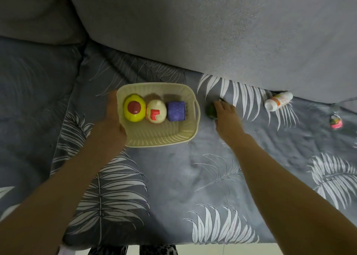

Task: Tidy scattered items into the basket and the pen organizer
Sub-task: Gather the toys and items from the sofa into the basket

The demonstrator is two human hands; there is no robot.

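Left hand [114, 112] gripping left rim of basket [190, 127] on leaf-print cover [173, 177]. Right hand [226, 112] just right of basket, touching dark green item [210, 110]; grasp not discernible. White bottle [278, 101] lying far right.

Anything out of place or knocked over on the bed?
Yes: a white bottle lies tipped on its side by the grey cushion, and a small pink-and-dark item sits loose at far right, both outside the basket.

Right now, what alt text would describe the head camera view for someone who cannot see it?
A person's left hand holds a cream basket on a leaf-print cover while the right hand reaches a dark green item. A white bottle lies further right.
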